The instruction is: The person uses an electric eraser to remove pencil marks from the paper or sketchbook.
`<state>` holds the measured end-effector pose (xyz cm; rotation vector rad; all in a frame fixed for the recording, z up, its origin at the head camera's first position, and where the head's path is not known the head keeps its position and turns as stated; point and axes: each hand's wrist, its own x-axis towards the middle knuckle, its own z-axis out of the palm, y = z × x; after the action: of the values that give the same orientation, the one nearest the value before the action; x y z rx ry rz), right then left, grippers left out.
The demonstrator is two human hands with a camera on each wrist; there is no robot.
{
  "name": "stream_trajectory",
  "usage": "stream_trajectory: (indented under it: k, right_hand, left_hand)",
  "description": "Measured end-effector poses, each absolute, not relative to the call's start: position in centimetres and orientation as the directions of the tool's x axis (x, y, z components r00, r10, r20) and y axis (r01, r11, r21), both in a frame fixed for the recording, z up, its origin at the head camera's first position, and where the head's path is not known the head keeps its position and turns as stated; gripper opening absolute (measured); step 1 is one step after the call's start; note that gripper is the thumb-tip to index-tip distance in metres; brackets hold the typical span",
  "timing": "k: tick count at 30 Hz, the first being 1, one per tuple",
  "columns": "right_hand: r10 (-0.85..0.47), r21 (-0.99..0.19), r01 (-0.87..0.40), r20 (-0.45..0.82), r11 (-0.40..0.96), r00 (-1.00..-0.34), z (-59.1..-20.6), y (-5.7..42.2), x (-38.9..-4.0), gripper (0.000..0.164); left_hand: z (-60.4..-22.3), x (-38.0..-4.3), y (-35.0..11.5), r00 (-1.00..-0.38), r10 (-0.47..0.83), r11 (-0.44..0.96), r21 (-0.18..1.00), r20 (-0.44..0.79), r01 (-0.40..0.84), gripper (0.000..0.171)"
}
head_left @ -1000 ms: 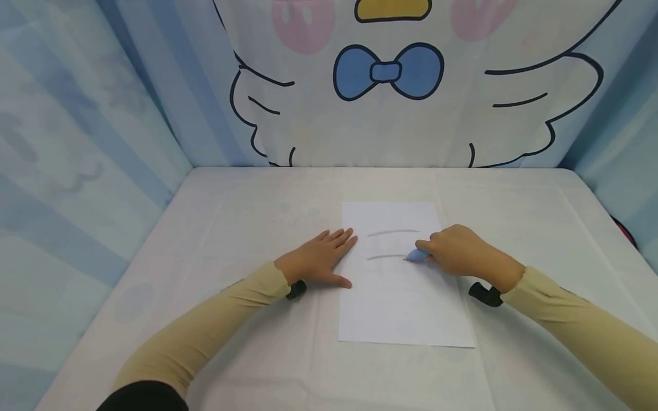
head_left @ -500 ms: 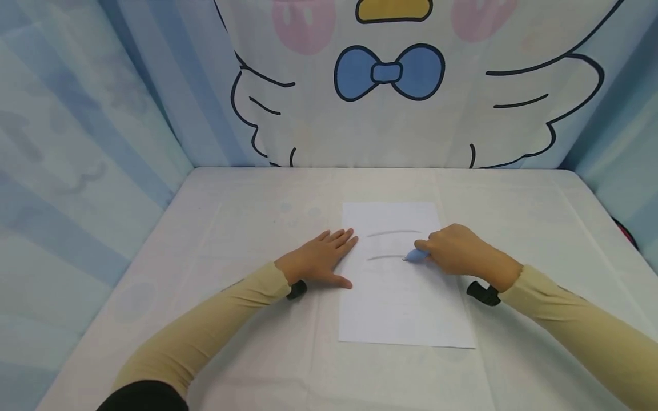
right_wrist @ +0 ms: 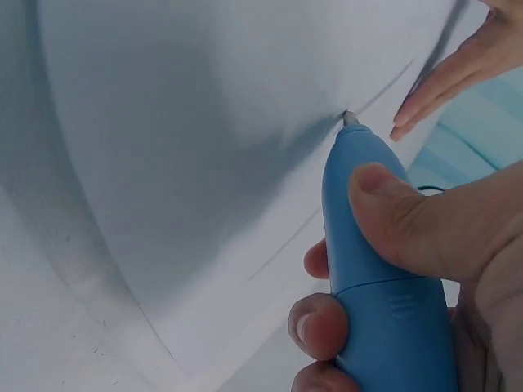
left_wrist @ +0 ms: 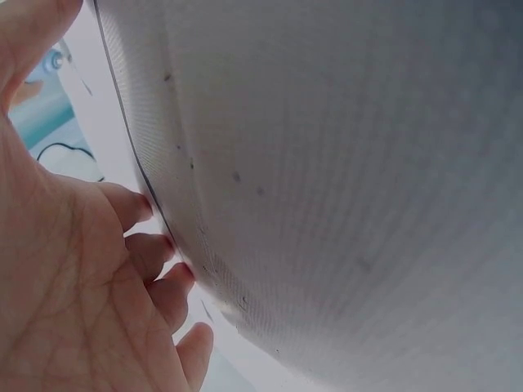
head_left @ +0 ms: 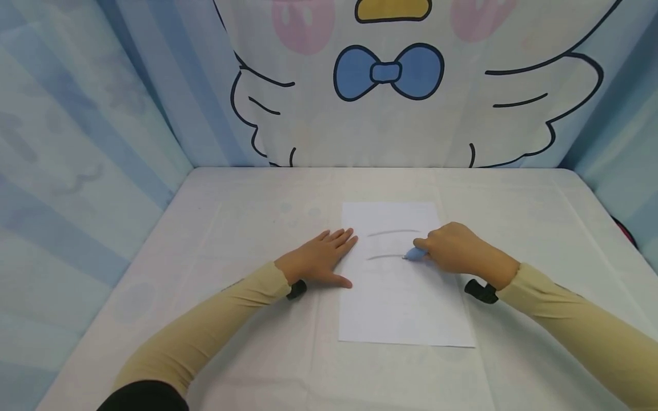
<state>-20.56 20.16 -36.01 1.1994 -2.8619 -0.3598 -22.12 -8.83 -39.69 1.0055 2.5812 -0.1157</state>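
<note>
1. Left hand (head_left: 320, 258) spread, fingers apart, resting across the sheet's 9 o'clock edge. Right hand (head_left: 459, 251), toward 2 o'clock, grips a thick blue plastic-looking pen (right_wrist: 391, 237), thumb along the barrel.
2. Rectangular white paper sheet (head_left: 401, 314) lies on the white cloth-covered desk (head_left: 257, 354); pen tip just 12 o'clock of sheet centre.
3. Done, apparently: bowed thin grey upper line (head_left: 393, 232), near 12 o'clock.
4. Probably unfinished: thin grey lower line (head_left: 384, 257), toward 11 o'clock, shorter, ending at the tip.
5. Left, I judge: its stretch toward 3 o'clock. No marks discernible toward 6 o'clock.
</note>
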Motion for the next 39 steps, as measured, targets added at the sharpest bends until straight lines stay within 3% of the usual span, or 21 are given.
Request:
stream_trajectory:
  k: [39]
  right_hand:
    - [-0.718, 0.251, -0.705, -0.051, 0.664, -0.694, -35.53, 19.54, -20.52, 0.012]
  left_hand:
    - [-39.41, -21.95, -8.77, -0.684, 0.631, 0.751, 0.065, -0.367, 0.658, 0.103]
